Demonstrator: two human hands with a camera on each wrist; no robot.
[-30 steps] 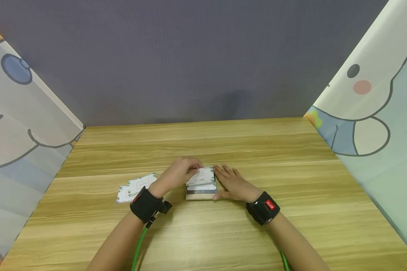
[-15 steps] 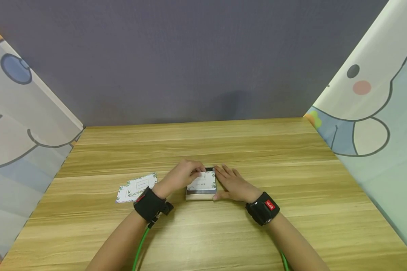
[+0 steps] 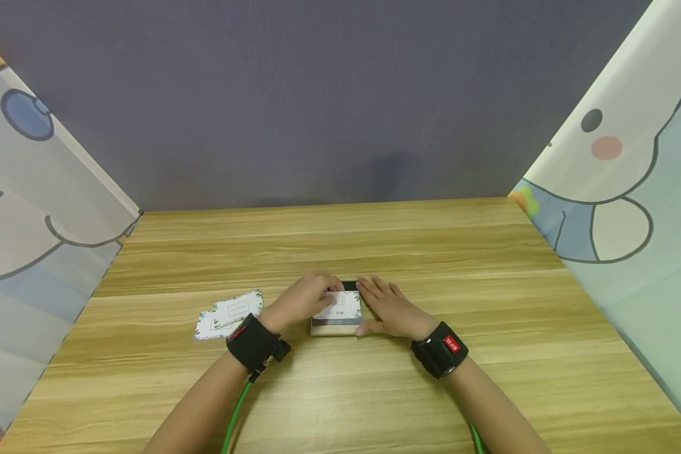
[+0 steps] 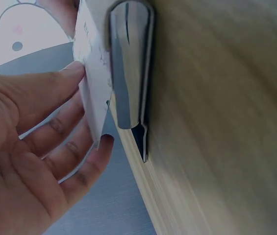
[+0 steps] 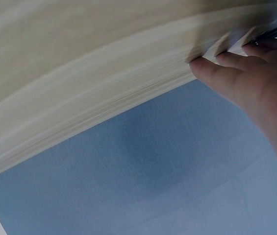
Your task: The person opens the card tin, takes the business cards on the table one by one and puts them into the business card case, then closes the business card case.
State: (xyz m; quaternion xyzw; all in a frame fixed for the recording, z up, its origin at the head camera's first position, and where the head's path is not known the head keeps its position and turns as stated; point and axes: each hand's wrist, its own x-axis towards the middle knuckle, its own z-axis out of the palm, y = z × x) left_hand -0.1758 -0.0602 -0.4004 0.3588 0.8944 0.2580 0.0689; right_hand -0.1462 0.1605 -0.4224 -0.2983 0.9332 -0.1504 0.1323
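My left hand pinches a white business card with leafy corners between thumb and fingers. The card lies over a metal business card case on the table, its near edge at the shiny band across the case. In the left wrist view, the card stands out from the case's curved shiny end. My right hand rests flat at the right side of the case, fingertips at its far corner and thumb at its near corner. The right wrist view shows that hand's straight fingers against the table.
Several leaf-patterned cards overlap on the table, left of my left hand. A dark grey panel stands behind the wooden table, with cartoon-printed walls at both sides. Green cables run from the wrist straps.
The card in my left hand has moved toward me, down along the case, and the dark far part of the case now shows. My right hand has stayed in place.
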